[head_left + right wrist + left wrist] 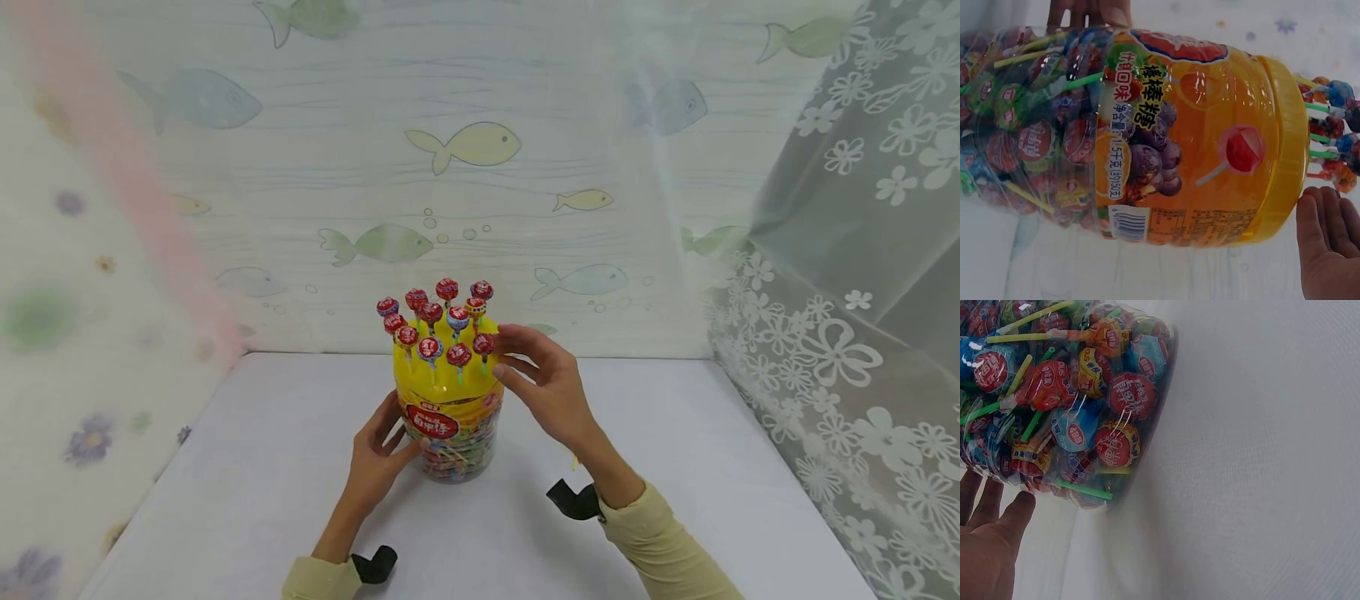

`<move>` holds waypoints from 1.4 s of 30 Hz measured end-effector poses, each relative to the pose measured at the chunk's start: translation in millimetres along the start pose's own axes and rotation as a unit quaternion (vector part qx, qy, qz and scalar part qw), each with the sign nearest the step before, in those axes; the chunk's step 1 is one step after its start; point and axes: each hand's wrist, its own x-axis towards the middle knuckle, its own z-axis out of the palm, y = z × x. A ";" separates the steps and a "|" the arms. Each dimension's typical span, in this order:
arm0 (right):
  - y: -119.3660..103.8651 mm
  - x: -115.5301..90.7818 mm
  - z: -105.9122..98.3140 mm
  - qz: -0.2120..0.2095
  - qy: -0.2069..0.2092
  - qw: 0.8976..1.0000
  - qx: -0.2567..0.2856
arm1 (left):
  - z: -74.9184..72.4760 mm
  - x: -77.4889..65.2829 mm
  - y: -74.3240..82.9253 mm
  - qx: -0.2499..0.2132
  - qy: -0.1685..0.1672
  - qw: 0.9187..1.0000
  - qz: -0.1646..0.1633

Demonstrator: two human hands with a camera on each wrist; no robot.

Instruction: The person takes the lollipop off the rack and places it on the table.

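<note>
A tall clear jar (457, 454) with a yellow lid (423, 379) stands on the table, full of wrapped lollipops (1072, 428). More lollipops (459, 357) stick up from the lid, their red, blue and purple heads at different heights. My left hand (378, 454) holds the lower left side of the jar, thumb in front and fingers spread round behind. At the lid's right edge, my right hand (547, 387) touches the rim with thumb and fingertips, close to the nearest lollipop. In the right wrist view its fingers (1315, 234) look fairly straight.
The jar stands on a white-covered table (247, 467). Behind it hangs a pale curtain (360, 150) printed with fish; flowered curtains flank the left and right sides. Black bands (573, 502) sit at both wrists. A small yellow piece (575, 462) shows beside the right wrist.
</note>
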 end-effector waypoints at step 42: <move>-10.1 17.3 10.8 0.039 0.012 0.999 -0.027 | 0.0 0.8 -2.3 0.000 0.000 1.000 0.005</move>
